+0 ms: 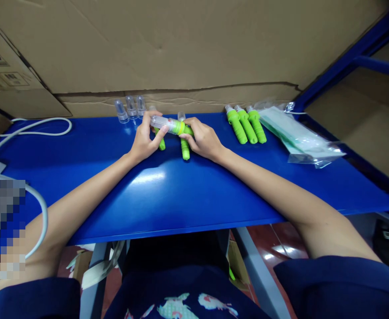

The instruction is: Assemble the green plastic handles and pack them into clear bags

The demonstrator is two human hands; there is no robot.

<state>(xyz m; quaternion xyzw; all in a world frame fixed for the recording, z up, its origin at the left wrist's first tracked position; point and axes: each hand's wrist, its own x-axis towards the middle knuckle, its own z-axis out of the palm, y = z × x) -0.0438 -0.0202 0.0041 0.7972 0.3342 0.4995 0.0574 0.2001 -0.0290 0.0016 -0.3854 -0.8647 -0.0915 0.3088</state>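
My left hand (145,137) and my right hand (203,139) meet over the blue table (168,190), both closed on one green pen-like piece (177,127). The left fingers grip its clear cap (161,122) and the right fingers grip its green body. Two more green pieces lie under the hands: one (161,142) by the left palm, one (185,150) by the right fingers. Three loose clear caps (131,107) stand upright at the table's back edge, left of my hands. Three capless green pieces (246,125) lie side by side to the right.
Clear plastic bags (297,137) of stock lie at the far right of the table. A white cable (38,128) loops across the left end. Cardboard sheets (181,48) wall off the back, and a blue frame bar (340,66) rises at the right.
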